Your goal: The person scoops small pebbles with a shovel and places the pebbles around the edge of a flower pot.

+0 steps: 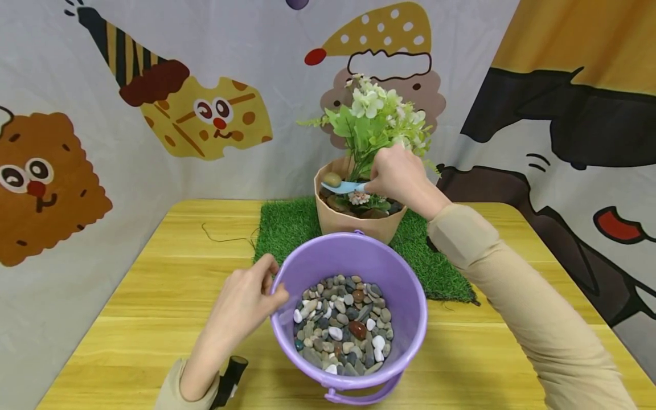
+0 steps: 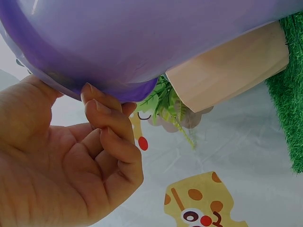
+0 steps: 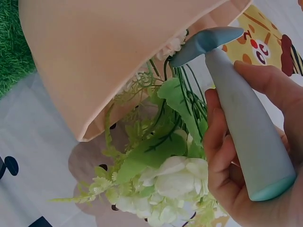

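Note:
A purple bucket (image 1: 353,256) with pebbles (image 1: 338,320) in its bottom stands at the near middle of the table. My left hand (image 1: 243,299) pinches the left side of its rim between thumb and fingers; the left wrist view shows those fingers (image 2: 118,135) curled under the rim. Farther back, my right hand (image 1: 402,176) grips the grey handle of a small light-blue shovel (image 1: 343,188). An olive-coloured stone (image 1: 331,179) lies on the shovel's blade, over the left part of a beige flowerpot (image 1: 335,222). The right wrist view shows the handle (image 3: 251,127) across the palm.
White flowers with green leaves (image 1: 369,111) rise from the pot, close to my right hand. Dark stones lie inside the pot. Under it is a green artificial-grass mat (image 1: 287,222) on the wooden table (image 1: 154,296). A cartoon-printed cloth (image 1: 287,136) hangs behind.

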The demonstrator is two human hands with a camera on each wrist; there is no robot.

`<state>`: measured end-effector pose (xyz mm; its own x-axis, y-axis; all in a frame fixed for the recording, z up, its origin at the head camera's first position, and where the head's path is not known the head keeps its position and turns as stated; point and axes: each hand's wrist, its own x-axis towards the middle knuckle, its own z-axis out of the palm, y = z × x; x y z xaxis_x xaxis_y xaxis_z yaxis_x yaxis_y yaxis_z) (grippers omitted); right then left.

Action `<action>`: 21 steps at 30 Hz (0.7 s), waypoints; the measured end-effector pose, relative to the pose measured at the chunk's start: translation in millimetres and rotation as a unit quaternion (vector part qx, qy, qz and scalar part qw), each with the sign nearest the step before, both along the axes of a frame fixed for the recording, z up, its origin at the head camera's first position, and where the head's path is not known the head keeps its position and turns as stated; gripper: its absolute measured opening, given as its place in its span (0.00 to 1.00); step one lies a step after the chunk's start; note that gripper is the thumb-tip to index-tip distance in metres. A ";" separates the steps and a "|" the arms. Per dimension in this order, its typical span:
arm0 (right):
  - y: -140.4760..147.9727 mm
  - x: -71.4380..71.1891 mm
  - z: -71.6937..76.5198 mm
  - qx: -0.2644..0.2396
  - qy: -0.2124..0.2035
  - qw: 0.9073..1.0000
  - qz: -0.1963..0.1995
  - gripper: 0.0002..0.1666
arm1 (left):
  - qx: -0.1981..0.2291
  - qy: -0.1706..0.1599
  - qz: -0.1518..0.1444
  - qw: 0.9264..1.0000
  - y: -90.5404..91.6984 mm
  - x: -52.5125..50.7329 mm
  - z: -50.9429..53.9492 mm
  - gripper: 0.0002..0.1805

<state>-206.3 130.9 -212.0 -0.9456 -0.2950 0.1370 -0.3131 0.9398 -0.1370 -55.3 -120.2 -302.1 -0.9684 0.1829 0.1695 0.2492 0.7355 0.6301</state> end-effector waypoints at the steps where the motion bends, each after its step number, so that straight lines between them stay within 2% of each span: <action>1: -1.1 -0.8 -0.6 0.002 -0.002 1.000 0.001 0.29 | 0.000 0.001 0.001 1.000 -0.2 0.1 0.0 0.10; 10: -6.2 -3.3 -3.9 0.019 -0.006 1.000 0.003 0.27 | -0.004 0.000 0.000 1.000 0.2 0.5 0.6 0.11; 15: -4.6 -2.0 -1.2 0.006 -0.014 1.000 -0.010 0.26 | -0.002 0.002 -0.001 1.000 0.1 0.6 0.8 0.11; 21: 2.4 5.6 3.9 -0.015 0.004 1.000 -0.013 0.18 | -0.003 0.009 -0.001 1.000 0.5 -0.1 0.6 0.10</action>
